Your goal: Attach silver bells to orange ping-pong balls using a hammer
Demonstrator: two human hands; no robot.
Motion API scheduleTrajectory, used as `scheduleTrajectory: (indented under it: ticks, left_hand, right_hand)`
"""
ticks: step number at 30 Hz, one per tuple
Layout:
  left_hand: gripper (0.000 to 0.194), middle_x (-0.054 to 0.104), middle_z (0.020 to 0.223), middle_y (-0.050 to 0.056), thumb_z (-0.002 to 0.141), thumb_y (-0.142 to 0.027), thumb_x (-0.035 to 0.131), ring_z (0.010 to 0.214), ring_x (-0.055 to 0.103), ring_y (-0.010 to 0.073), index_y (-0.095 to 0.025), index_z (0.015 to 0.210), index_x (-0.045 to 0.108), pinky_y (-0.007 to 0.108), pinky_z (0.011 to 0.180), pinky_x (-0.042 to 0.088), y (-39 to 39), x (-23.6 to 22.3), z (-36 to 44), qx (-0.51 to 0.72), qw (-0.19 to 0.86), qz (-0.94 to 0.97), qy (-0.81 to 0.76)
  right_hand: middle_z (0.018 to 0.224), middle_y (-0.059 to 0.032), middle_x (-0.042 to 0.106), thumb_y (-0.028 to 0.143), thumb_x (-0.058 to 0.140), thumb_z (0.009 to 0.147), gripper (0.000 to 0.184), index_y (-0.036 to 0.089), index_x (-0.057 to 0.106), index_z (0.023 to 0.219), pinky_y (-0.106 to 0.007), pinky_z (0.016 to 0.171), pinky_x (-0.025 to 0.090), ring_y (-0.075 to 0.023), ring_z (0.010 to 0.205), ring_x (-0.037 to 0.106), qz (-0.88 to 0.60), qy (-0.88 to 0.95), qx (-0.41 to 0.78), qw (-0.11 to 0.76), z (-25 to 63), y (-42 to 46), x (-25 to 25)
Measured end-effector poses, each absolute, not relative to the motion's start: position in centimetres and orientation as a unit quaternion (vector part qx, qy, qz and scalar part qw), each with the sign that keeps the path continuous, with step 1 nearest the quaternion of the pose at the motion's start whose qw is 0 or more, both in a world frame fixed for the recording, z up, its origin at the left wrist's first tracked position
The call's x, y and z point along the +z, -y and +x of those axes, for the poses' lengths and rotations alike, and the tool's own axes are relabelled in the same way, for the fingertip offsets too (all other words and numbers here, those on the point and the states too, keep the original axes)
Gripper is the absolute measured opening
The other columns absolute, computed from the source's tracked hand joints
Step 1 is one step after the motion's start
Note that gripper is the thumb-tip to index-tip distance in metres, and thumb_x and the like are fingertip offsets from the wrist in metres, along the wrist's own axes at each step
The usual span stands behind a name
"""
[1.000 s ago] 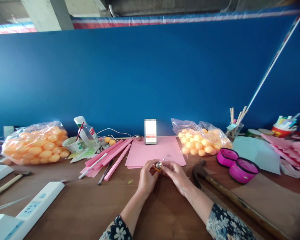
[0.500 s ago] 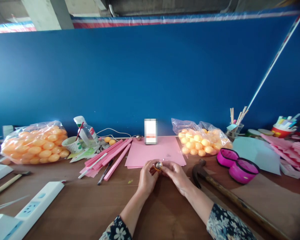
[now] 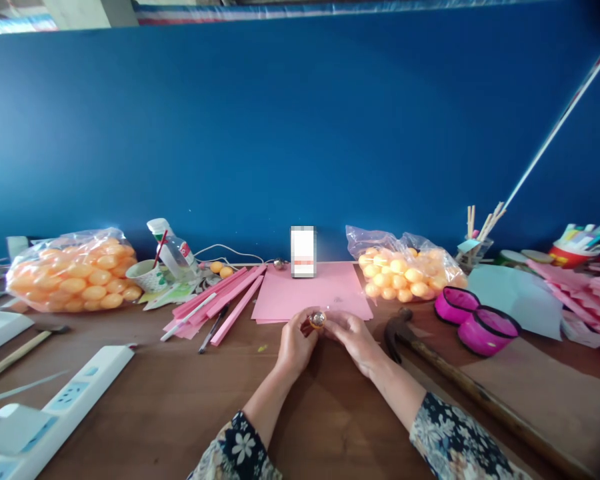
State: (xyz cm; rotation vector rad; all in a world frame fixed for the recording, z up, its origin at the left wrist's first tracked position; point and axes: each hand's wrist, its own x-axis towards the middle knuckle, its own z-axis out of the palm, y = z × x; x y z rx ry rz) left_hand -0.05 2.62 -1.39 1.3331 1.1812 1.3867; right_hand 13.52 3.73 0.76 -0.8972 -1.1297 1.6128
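Note:
Between my hands is a small round piece (image 3: 317,320) with an orange rim and a shiny silvery centre; its exact kind is unclear. My left hand (image 3: 296,345) has thumb and fingers closed around its left side. From the right, my right hand (image 3: 354,341) has its fingertips pressed together against the piece's edge. A tiny glint shows by the right fingertips, too small to name. Just beyond the hands lie pink paper sheets (image 3: 310,290), with a phone (image 3: 303,252) standing upright at their back, its screen blurred out.
Bags of orange balls stand at left (image 3: 75,273) and right (image 3: 400,270). A claw hammer (image 3: 460,380) lies beside my right forearm, near magenta rings (image 3: 489,331). Pink strips (image 3: 230,300), a paper cup (image 3: 145,275), a plastic bottle (image 3: 174,252) and a power strip (image 3: 75,407) are on the left.
The view has tilted slightly downward, so the table things appear a little higher. Both hands keep the same hold on the round piece, with barely any movement.

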Motion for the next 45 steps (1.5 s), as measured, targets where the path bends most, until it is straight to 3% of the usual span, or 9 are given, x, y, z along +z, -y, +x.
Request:
scheduleTrajectory:
  ticks: [45]
  left_hand:
    - [0.046, 0.067, 0.097, 0.006, 0.06, 0.001, 0.05, 0.089, 0.064, 0.0179, -0.016, 0.102, 0.059, 0.029, 0.08, 0.051, -2.59, -1.28, -0.12, 0.555, 0.431, 0.531, -0.474]
  right_hand:
    - [0.096, -0.0087, 0.069, 0.039, 0.072, 0.063, 0.038, 0.015, 0.067, 0.093, -0.039, 0.088, 0.046, -0.0252, 0.095, 0.061, -0.359, 0.465, 0.66, 0.468, 13.46, -3.68, 1.09]
